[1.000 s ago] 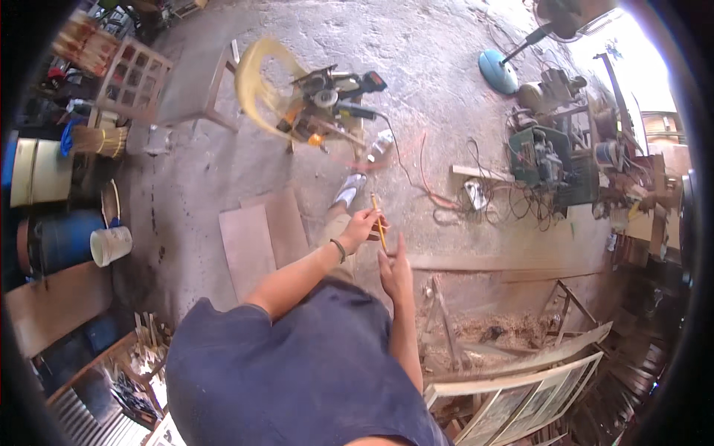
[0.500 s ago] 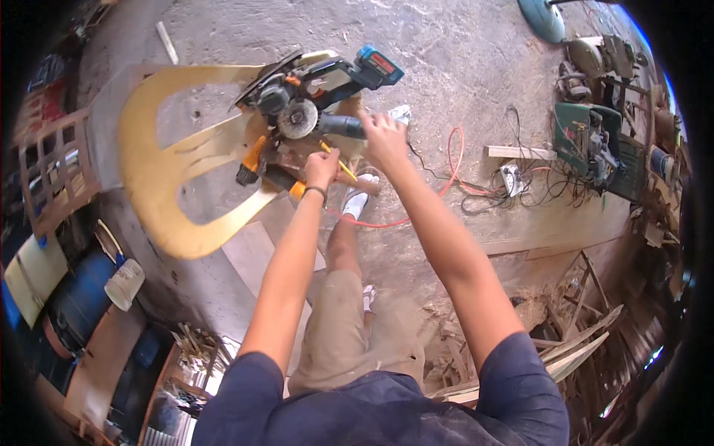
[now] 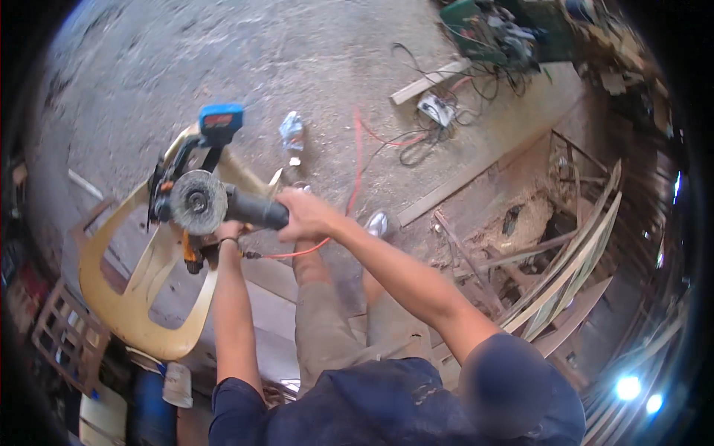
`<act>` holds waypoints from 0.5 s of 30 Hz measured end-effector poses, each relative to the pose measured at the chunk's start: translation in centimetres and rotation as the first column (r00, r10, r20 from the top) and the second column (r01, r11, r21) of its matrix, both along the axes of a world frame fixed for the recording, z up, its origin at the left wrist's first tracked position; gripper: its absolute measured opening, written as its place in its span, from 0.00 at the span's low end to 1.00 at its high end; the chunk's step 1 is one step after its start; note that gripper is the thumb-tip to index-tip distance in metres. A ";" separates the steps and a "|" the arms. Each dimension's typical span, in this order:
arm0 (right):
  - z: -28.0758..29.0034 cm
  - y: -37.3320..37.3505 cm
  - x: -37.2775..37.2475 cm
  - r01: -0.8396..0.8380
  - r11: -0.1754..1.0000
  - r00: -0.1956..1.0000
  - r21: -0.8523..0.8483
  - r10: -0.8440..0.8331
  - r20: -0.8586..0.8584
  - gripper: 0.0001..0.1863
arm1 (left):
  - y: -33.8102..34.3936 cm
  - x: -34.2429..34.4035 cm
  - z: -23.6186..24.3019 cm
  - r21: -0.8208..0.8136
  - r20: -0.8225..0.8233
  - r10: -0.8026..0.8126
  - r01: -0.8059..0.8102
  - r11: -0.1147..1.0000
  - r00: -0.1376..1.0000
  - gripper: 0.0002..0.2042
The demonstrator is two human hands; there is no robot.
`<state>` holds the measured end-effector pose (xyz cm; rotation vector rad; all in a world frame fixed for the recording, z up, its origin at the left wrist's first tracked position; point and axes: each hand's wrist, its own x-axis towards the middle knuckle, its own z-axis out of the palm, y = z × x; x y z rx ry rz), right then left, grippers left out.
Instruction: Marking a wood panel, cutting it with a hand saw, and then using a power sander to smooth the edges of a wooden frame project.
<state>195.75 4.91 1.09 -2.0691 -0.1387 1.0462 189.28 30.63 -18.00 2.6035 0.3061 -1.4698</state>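
My right hand (image 3: 303,215) is closed around the rear of the dark body of an angle grinder (image 3: 256,209). Its round, worn grey disc (image 3: 198,202) faces up toward me. Close beside the grinder is my left hand (image 3: 230,229); its fingers are mostly hidden, so what they hold does not show. Underneath is a pale yellow wooden chair-like frame (image 3: 134,294) with long openings. On it rest a cordless saw, its blue battery (image 3: 221,123) sticking up, and an orange and black power tool (image 3: 192,254).
A red hose (image 3: 358,167) runs over the floor near my legs. Farther off lie a power strip (image 3: 436,109) with tangled cords, a wood strip (image 3: 429,82) and a green machine (image 3: 476,31). A plastic bottle (image 3: 291,132) lies ahead; scrap boards (image 3: 573,256) pile up at the right.
The view has swung, so the wooden frame and tools sit farther left and lower. My right hand has lifted the grinder nearer to me. The yellow pencil-like stick in my left hand is out of sight.
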 end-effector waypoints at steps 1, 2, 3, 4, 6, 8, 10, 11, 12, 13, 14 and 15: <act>1.4 -1.0 -1.1 0.095 0.970 0.987 0.224 -0.121 0.103 0.30 | 0.3 0.5 1.6 0.012 0.018 -0.032 0.032 0.999 0.999 0.14; 3.6 -1.6 -1.3 0.117 0.963 0.982 0.244 -0.149 0.117 0.30 | 1.7 0.6 2.8 0.062 0.121 0.124 -0.132 0.989 0.985 0.16; 6.7 -2.2 -1.1 0.209 0.896 0.968 0.391 -0.245 0.045 0.31 | 3.4 0.6 3.8 0.089 0.231 0.272 -0.298 0.950 0.934 0.17; 9.0 -3.3 -1.4 0.296 0.800 0.945 0.522 -0.325 -0.037 0.33 | 4.5 1.1 4.9 0.087 0.344 0.402 -0.455 0.886 0.849 0.19; 11.4 -7.8 -3.0 0.462 0.727 0.858 0.508 -0.511 -0.049 0.34 | 0.7 3.8 7.9 0.029 0.486 0.479 -0.562 0.827 0.731 0.22; 15.0 -12.4 -4.3 0.662 0.526 0.702 0.534 -0.684 -0.197 0.34 | -4.0 4.6 11.0 -0.106 0.519 0.416 -0.427 0.898 0.746 0.29; 19.5 -16.5 -5.6 0.719 0.332 0.616 0.611 -0.711 -0.338 0.31 | -5.9 2.9 10.9 -0.432 0.436 0.458 -0.266 0.862 0.775 0.20; 22.1 -17.9 -6.6 0.710 0.246 0.589 0.659 -0.720 -0.366 0.30 | -5.2 1.4 8.7 -0.511 0.394 0.314 -0.078 0.856 0.864 0.20; 22.9 -21.4 -9.0 0.745 0.072 0.433 0.664 -0.809 -0.398 0.32 | -18.1 1.9 13.6 -0.481 -0.235 0.462 -0.515 0.709 0.855 0.26; 25.8 -22.8 -9.9 0.693 -0.112 0.355 0.712 -0.807 -0.472 0.34 | -22.5 1.0 17.4 -0.512 -0.410 0.419 -0.585 0.629 0.810 0.32; 27.8 -24.6 -11.5 0.641 -0.193 0.293 0.743 -0.833 -0.469 0.36 | -26.8 0.5 21.2 -0.532 -0.496 0.355 -0.600 0.597 0.792 0.35; 29.6 -27.1 -13.8 0.582 -0.270 0.211 0.767 -0.861 -0.463 0.39 | -31.6 0.6 24.8 -0.458 -0.636 0.322 -0.679 0.574 0.701 0.39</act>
